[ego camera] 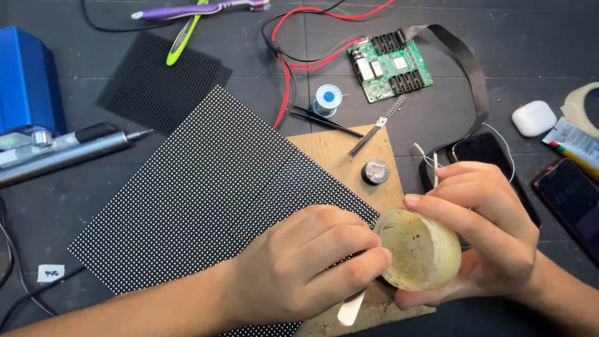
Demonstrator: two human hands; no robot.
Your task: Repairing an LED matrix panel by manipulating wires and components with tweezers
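Right hand wraps a small round yellowish tub, tilted so its open mouth faces the camera; thumb over the top rim, fingers curled behind and under. It is held in the air just above the wooden board, at the corner of the LED matrix panel.

Left hand is closed in a pen-style pinch on a pair of tweezers. The pale rear end sticks out below the hand; the tips are hidden behind the fingers at the tub's rim, so I can't tell if they are inside the paste or only touching the edge.

Handling, as judgement:
- Tub: light, thin plastic wall, probably flexes if squeezed. Contents look like sticky amber paste with dark specks, so the rim may be greasy. Grip around the side wall, as now, not by the rim.
- Tweezers: stiff, thin, springy. Hold at mid-length for tip control.
- Panel: rigid flat sheet, its face covered in tiny fragile dots. Take it by the edges; keep tools off the face.

Nearby on the surface: green circuit board with red and black wires, solder spool, soldering pen, second dark panel, two phones, white earbud case.
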